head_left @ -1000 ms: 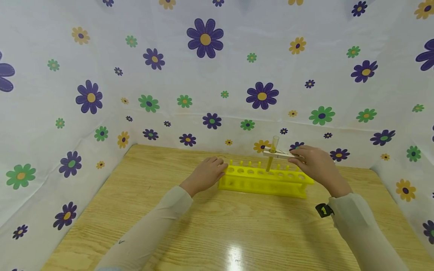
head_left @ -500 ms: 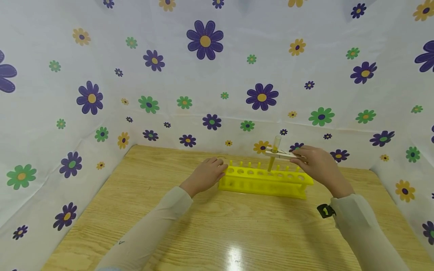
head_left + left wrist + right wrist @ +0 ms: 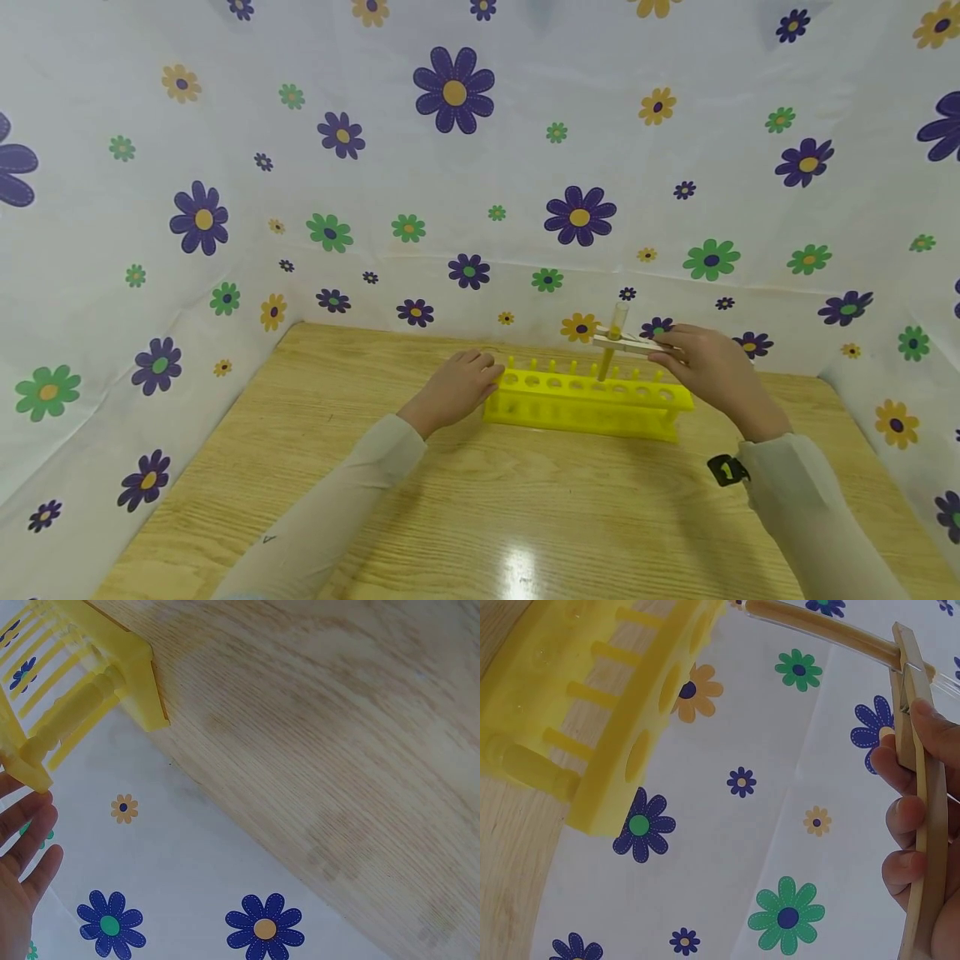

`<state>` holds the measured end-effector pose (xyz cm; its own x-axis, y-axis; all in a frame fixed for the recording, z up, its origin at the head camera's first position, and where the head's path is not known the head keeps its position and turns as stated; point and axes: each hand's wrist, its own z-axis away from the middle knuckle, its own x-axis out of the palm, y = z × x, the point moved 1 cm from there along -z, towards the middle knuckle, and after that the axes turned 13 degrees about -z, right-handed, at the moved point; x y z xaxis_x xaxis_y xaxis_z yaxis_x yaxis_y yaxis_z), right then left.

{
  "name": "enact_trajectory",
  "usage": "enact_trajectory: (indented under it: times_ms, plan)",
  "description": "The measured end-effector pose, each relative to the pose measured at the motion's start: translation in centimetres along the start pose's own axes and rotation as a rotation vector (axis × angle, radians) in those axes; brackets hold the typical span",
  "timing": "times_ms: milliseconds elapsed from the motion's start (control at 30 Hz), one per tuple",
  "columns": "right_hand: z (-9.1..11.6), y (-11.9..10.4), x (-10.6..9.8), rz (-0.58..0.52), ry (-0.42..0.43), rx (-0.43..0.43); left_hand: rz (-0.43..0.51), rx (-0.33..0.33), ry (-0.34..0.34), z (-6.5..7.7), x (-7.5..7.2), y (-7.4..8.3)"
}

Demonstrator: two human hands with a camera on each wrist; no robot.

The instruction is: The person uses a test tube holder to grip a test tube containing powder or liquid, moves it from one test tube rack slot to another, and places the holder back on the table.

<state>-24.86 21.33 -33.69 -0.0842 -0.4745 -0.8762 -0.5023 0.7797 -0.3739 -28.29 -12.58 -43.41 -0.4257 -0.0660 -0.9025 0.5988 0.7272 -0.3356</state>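
Note:
In the head view, my right hand [image 3: 708, 371] grips a wooden test tube holder [image 3: 630, 342] by its handle. Clamped in the holder's far end is a glass test tube [image 3: 606, 360] with yellow-brown contents, tilted slightly. The tube's lower end hangs just above the holes of a yellow test tube rack [image 3: 585, 412]. The right wrist view shows thumb and curled fingers round the holder [image 3: 922, 795], and a small gap between tube [image 3: 825, 628] and rack [image 3: 604, 754]. My left hand [image 3: 453, 387] holds the rack's left end; in the left wrist view its thumb is hidden.
The rack stands on a wooden table [image 3: 480, 517], towards its back edge. A white flower-print cloth [image 3: 510, 158] rises behind the table and on both sides. Several short pegs [image 3: 552, 364] stick up along the rack's back.
My right hand, with the holder and test tube, has shifted slightly to the right along the rack. The left hand and the rack have stayed in place.

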Motion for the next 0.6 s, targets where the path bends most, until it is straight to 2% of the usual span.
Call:
enact_trajectory:
  times_ms: [600]
  plan:
    - [0.55, 0.12, -0.55, 0.031, 0.026, -0.004, 0.011, 0.005, 0.010, 0.10, -0.01, 0.03]
